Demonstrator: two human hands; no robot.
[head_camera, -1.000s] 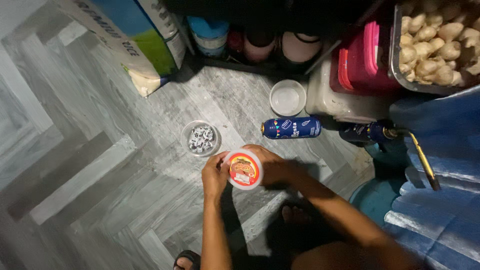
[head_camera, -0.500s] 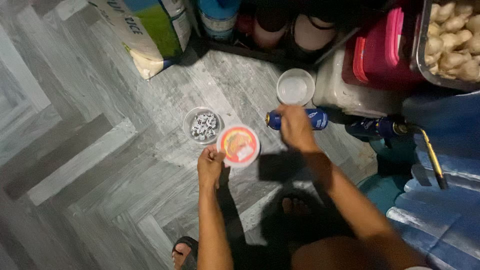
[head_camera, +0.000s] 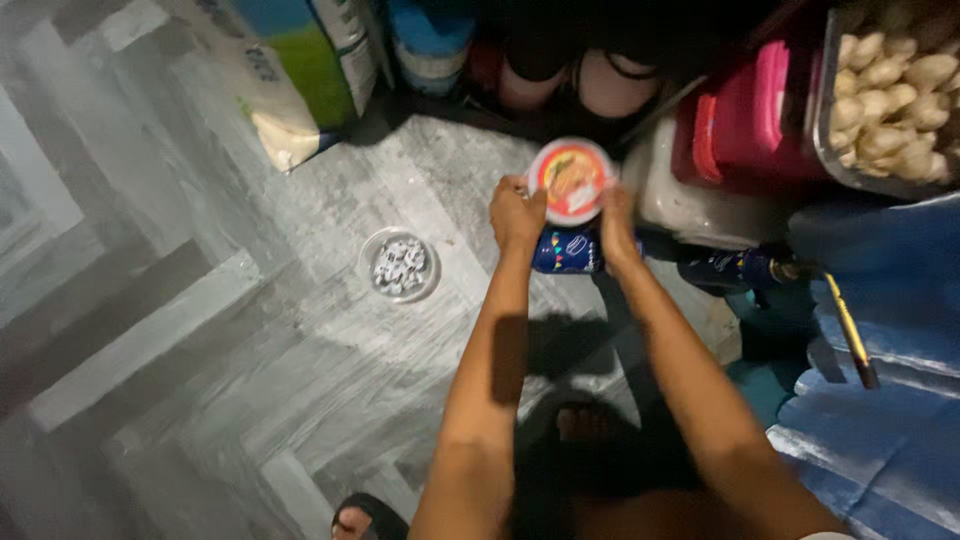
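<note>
Care is judged needed as the round red-and-white plastic lid, gripped by left hand and right hand, is kept level above the blue can.

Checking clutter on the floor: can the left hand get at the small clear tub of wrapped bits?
Probably yes: the tub sits alone on open floor, though the left hand holds the red lid.

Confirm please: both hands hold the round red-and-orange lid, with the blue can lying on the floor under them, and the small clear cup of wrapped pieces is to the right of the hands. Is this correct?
Not quite. In the head view the small clear cup lies to the left of the hands, not the right. The rest holds: the left hand and right hand hold the round lid, and the blue can lies on the floor under them.
</note>
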